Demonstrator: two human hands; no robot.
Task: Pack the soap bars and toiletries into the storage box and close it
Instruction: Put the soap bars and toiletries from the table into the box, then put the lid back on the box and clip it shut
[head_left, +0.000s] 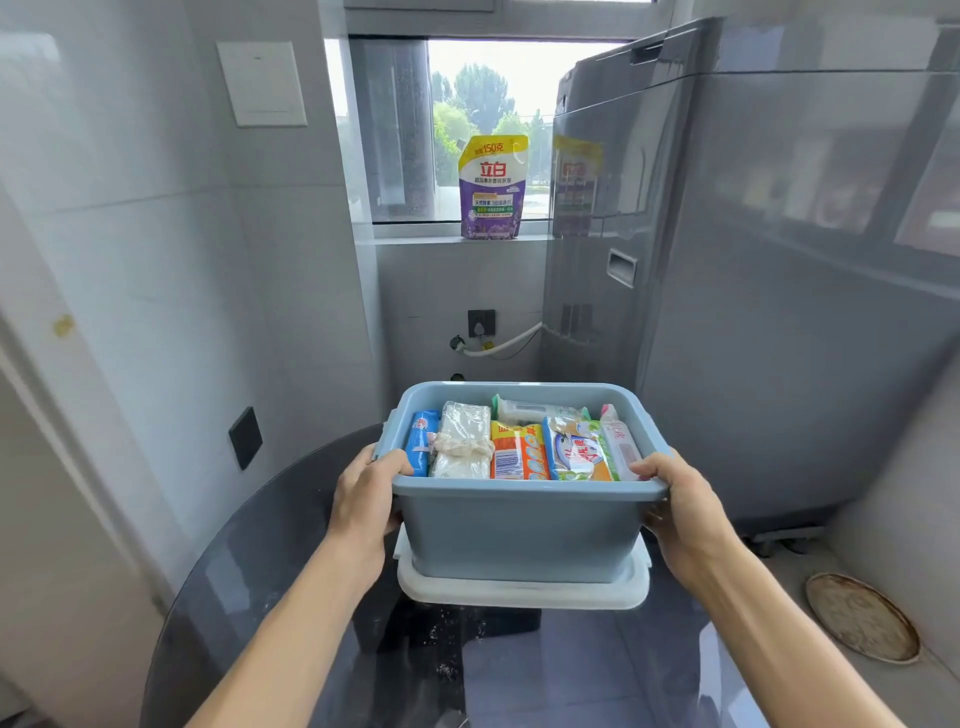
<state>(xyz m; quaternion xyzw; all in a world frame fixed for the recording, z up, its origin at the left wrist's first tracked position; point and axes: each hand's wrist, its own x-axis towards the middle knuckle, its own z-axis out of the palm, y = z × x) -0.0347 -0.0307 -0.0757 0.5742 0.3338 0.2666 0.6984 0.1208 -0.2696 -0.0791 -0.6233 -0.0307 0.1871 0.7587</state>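
Both hands' grip (371, 488) (675, 499) around blue storage box (519, 525) rim, thumbs inside.

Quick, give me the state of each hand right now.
Left hand: closed, gripping the left rim of the blue box.
Right hand: closed, gripping the box's right rim.

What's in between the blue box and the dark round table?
A white lid lies flat under the blue box, on the dark round table. The head view shows it. The left hand and right hand grip the box's rim.
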